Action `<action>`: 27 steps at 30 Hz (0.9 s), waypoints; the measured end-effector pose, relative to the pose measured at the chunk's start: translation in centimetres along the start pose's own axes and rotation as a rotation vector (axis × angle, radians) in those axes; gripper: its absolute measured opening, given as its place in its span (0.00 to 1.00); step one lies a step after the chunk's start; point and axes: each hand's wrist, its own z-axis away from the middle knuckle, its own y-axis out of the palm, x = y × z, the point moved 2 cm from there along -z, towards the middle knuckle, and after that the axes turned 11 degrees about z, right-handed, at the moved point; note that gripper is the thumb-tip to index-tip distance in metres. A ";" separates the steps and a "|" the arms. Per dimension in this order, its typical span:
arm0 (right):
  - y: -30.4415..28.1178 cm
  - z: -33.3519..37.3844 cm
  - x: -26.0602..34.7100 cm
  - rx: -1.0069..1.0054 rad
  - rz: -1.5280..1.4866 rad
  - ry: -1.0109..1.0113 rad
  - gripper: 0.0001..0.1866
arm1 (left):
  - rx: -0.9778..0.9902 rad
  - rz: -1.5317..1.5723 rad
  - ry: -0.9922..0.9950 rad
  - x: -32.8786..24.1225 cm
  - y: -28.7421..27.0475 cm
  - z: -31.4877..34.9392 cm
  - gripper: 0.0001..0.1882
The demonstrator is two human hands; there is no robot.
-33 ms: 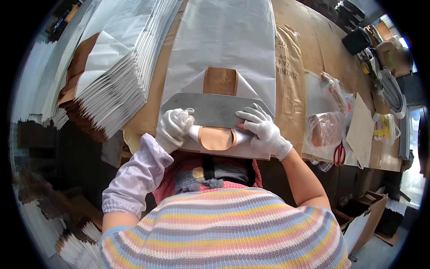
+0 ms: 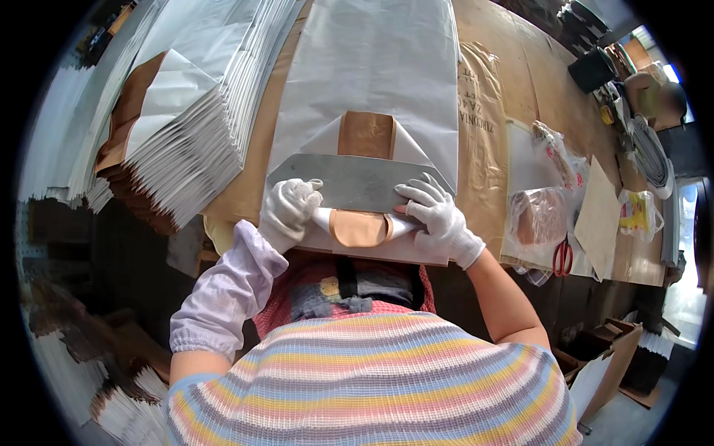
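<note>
A flat grey metal plate [image 2: 349, 182] with slanted ends lies across the opened end of a white paper bag [image 2: 364, 67]. The bag's brown inner paper [image 2: 366, 134] shows beyond the plate, and a rounded brown flap [image 2: 360, 228] curls up at its near edge. My left hand [image 2: 288, 212], in a white glove, is closed at the plate's left end; its fingertips are partly hidden. My right hand [image 2: 439, 215], also gloved, rests with fingers spread on the plate's right end. Its thumb lies by the plate's near edge, beside the flap.
Left of the bag stands a thick stack of folded white bags [image 2: 197, 141] with brown ends. To the right are brown printed paper [image 2: 480, 141], a plastic-wrapped brown item [image 2: 537, 215], red-handled scissors [image 2: 563, 256] and a beige card [image 2: 597, 215]. Below right sits a cardboard box [image 2: 606, 357].
Almost nothing differs. My right hand's fingers have shifted very slightly on the plate; the plate and bag stay in place.
</note>
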 end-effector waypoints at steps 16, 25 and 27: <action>-1.8 -7.4 -2.3 0.461 0.394 0.807 0.37 | 0.493 -0.108 -1.081 0.3 -3.8 -14.2 0.52; 3.0 -3.0 -2.6 0.023 0.241 0.077 0.23 | 0.375 -0.059 -0.049 1.9 1.2 -5.7 0.32; 3.1 -1.9 -1.7 0.121 0.260 0.093 0.31 | 0.454 0.005 -0.110 -1.1 -0.9 -5.7 0.41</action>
